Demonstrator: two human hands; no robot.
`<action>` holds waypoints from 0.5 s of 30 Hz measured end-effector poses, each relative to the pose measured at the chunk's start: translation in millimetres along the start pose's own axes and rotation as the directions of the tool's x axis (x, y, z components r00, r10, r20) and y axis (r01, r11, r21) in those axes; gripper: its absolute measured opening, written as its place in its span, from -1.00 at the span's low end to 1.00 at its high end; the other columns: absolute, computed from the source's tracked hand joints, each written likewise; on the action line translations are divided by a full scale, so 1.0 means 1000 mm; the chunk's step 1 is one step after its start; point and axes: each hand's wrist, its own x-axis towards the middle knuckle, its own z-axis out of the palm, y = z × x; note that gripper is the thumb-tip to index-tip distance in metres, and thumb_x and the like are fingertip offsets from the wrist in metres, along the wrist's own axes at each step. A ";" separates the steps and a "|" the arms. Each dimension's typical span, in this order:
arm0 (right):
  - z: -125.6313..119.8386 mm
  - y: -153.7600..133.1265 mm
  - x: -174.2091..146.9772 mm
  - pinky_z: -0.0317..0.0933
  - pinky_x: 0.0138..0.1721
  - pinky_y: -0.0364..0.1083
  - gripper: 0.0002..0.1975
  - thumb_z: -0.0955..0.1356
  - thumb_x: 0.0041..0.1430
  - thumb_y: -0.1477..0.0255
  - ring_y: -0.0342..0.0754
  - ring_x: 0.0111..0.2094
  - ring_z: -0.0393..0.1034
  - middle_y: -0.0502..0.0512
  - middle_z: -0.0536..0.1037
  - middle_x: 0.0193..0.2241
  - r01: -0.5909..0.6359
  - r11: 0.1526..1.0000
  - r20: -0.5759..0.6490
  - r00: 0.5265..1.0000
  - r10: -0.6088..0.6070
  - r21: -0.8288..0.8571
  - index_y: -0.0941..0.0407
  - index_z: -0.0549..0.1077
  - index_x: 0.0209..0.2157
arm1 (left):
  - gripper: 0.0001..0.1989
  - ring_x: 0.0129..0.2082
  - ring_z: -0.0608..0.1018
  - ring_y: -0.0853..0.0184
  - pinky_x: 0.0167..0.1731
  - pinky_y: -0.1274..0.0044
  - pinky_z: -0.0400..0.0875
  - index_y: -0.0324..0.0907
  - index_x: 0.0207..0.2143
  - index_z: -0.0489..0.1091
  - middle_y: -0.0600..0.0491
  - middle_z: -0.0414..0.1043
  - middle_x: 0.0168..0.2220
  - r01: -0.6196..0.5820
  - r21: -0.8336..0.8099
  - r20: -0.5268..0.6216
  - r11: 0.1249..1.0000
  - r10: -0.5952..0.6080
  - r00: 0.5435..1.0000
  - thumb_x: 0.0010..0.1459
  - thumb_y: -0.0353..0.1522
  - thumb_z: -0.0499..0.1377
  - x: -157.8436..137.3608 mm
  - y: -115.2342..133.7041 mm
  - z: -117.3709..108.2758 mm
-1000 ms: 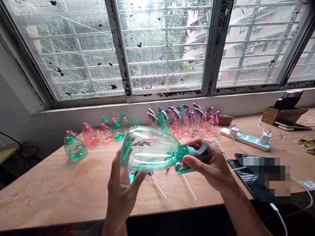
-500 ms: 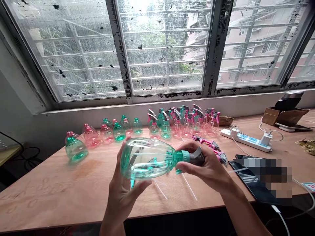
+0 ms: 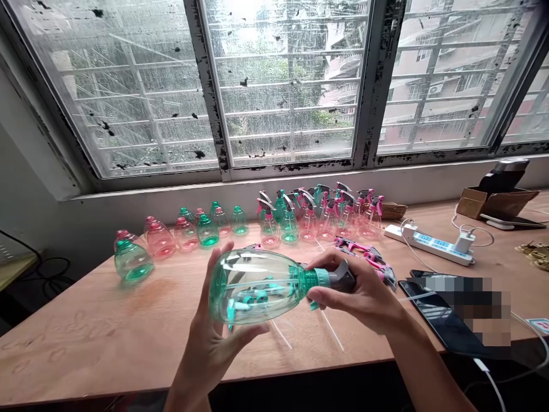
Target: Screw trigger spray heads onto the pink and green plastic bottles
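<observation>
One green bottle (image 3: pixel 257 283) is sideways above the counter (image 3: pixel 86 326). The left hand (image 3: pixel 214 332) holds its bottom; the right hand (image 3: pixel 358 292) pinches its gray top (image 3: pixel 342 280). It sits in front of loose green tops (image 3: pixel 261 296). Behind stand five topless green bottles (image 3: pixel 208 232) and maybe six crowded pink ones (image 3: pixel 186 236).

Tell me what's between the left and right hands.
Head view: a green bottle held sideways, its base cupped by the left hand, its spray head gripped by the right hand.
</observation>
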 end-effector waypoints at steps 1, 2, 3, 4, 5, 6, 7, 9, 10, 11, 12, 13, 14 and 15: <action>0.000 0.001 0.001 0.41 -0.47 -0.21 -0.72 0.62 0.16 0.27 -0.15 -0.47 0.50 -0.02 0.59 -0.40 -0.016 0.999 -0.005 1.000 0.016 0.032 0.09 0.59 -0.20 | 0.01 0.45 0.35 -0.05 0.31 0.18 0.43 0.38 0.50 -0.02 0.07 0.05 0.56 -0.001 0.018 -0.012 1.000 0.001 1.000 0.17 -0.21 0.47 -0.002 -0.001 0.000; 0.000 0.002 0.001 0.41 -0.47 -0.21 -0.72 0.61 0.17 0.27 -0.15 -0.47 0.49 -0.02 0.59 -0.39 -0.014 0.999 -0.016 1.000 0.015 0.036 0.09 0.58 -0.20 | 0.02 0.43 0.37 -0.02 0.32 0.16 0.40 0.43 0.50 -0.09 0.09 0.08 0.55 0.008 0.038 -0.022 0.999 -0.007 1.000 0.20 -0.22 0.45 -0.003 -0.002 0.000; 0.000 0.002 0.001 0.38 -0.48 -0.21 -0.72 0.61 0.17 0.27 -0.16 -0.48 0.47 -0.02 0.59 -0.39 0.005 1.000 -0.027 1.000 -0.005 0.006 0.09 0.58 -0.19 | 0.04 0.43 0.38 -0.01 0.34 0.14 0.37 0.45 0.50 -0.14 0.08 0.11 0.54 0.019 0.049 -0.026 0.999 -0.018 0.999 0.21 -0.21 0.45 -0.003 -0.002 0.000; -0.001 0.003 0.001 0.34 -0.49 -0.22 -0.72 0.62 0.16 0.28 -0.17 -0.48 0.45 -0.03 0.59 -0.39 0.039 0.998 -0.033 0.999 -0.041 -0.055 0.09 0.59 -0.18 | 0.06 0.43 0.38 -0.03 0.34 0.14 0.37 0.42 0.51 -0.15 0.06 0.14 0.53 0.032 0.043 -0.023 0.999 -0.031 0.999 0.19 -0.17 0.45 -0.003 -0.001 0.000; -0.001 0.003 0.000 0.31 -0.48 -0.22 -0.71 0.63 0.15 0.30 -0.17 -0.47 0.42 -0.03 0.59 -0.38 0.080 0.988 -0.036 0.996 -0.085 -0.133 0.08 0.60 -0.17 | 0.08 0.43 0.37 -0.06 0.32 0.14 0.40 0.37 0.52 -0.13 0.03 0.16 0.52 0.046 0.025 -0.017 0.999 -0.046 0.999 0.16 -0.11 0.47 -0.001 0.000 0.000; -0.001 0.004 0.000 0.29 -0.45 -0.22 -0.71 0.64 0.13 0.31 -0.17 -0.44 0.41 -0.03 0.60 -0.37 0.121 0.970 -0.035 0.991 -0.131 -0.211 0.07 0.61 -0.16 | 0.08 0.43 0.37 -0.10 0.30 0.16 0.44 0.29 0.53 -0.06 -0.01 0.18 0.51 0.062 0.008 -0.012 0.998 -0.062 0.998 0.11 -0.05 0.48 0.000 0.002 0.000; -0.001 0.004 -0.001 0.28 -0.43 -0.21 -0.70 0.64 0.12 0.32 -0.16 -0.42 0.41 -0.02 0.61 -0.35 0.152 0.950 -0.031 0.986 -0.167 -0.274 0.06 0.62 -0.15 | 0.07 0.41 0.39 -0.14 0.27 0.18 0.48 0.19 0.52 0.05 -0.05 0.22 0.49 0.079 -0.002 -0.006 0.997 -0.079 0.997 0.07 0.00 0.48 0.002 0.004 0.000; -0.001 0.005 -0.002 0.27 -0.42 -0.20 -0.70 0.64 0.13 0.32 -0.16 -0.42 0.40 -0.02 0.61 -0.35 0.160 0.941 -0.034 0.983 -0.178 -0.299 0.05 0.62 -0.15 | 0.01 0.36 0.44 -0.18 0.25 0.19 0.51 0.05 0.47 0.22 -0.10 0.33 0.43 0.106 0.015 -0.008 0.994 -0.106 0.994 0.04 0.06 0.47 0.004 0.007 -0.001; -0.001 0.006 -0.001 0.28 -0.45 -0.20 -0.71 0.63 0.14 0.30 -0.17 -0.45 0.40 -0.03 0.60 -0.37 0.134 0.957 -0.042 0.988 -0.150 -0.256 0.06 0.61 -0.16 | 0.01 0.34 0.47 -0.16 0.26 0.19 0.49 0.04 0.47 0.21 -0.10 0.38 0.40 0.114 0.038 -0.015 0.993 -0.113 0.993 0.04 0.04 0.48 0.004 0.007 -0.001; 0.000 0.006 -0.001 0.29 -0.47 -0.21 -0.71 0.63 0.15 0.28 -0.17 -0.47 0.40 -0.03 0.59 -0.38 0.097 0.978 -0.046 0.993 -0.107 -0.187 0.07 0.60 -0.17 | 0.04 0.34 0.48 -0.13 0.28 0.18 0.47 0.08 0.49 0.14 -0.09 0.42 0.37 0.113 0.063 -0.021 0.992 -0.112 0.993 0.06 0.01 0.48 0.003 0.007 -0.002; 0.000 0.006 0.000 0.32 -0.49 -0.21 -0.70 0.62 0.15 0.27 -0.17 -0.49 0.42 -0.03 0.59 -0.39 0.056 0.993 -0.044 0.997 -0.061 -0.109 0.08 0.59 -0.18 | 0.06 0.35 0.48 -0.09 0.29 0.18 0.45 0.14 0.52 0.05 -0.06 0.44 0.35 0.108 0.083 -0.026 0.991 -0.106 0.994 0.08 -0.04 0.49 0.002 0.005 -0.002; 0.000 0.007 0.000 0.36 -0.48 -0.20 -0.70 0.62 0.16 0.26 -0.16 -0.48 0.45 -0.03 0.59 -0.39 0.017 0.999 -0.041 0.999 -0.019 -0.039 0.09 0.58 -0.19 | 0.08 0.36 0.47 -0.05 0.30 0.18 0.44 0.21 0.54 -0.06 -0.03 0.45 0.34 0.101 0.098 -0.033 0.990 -0.099 0.995 0.13 -0.08 0.47 0.000 0.004 -0.002; 0.001 0.007 0.001 0.40 -0.46 -0.20 -0.69 0.62 0.16 0.25 -0.15 -0.47 0.48 -0.02 0.59 -0.38 -0.009 1.000 -0.036 0.999 0.009 0.008 0.09 0.58 -0.19 | 0.08 0.38 0.45 0.00 0.31 0.18 0.42 0.27 0.54 -0.15 0.00 0.44 0.35 0.096 0.106 -0.042 0.990 -0.092 0.995 0.18 -0.11 0.45 -0.001 0.002 -0.002; 0.001 0.006 0.002 0.42 -0.45 -0.19 -0.70 0.62 0.16 0.26 -0.15 -0.46 0.49 -0.02 0.60 -0.38 -0.017 1.000 -0.036 0.999 0.018 0.025 0.09 0.58 -0.19 | 0.09 0.40 0.42 0.02 0.32 0.18 0.40 0.31 0.54 -0.20 0.01 0.43 0.35 0.093 0.104 -0.049 0.990 -0.089 0.995 0.20 -0.13 0.44 -0.002 0.001 -0.001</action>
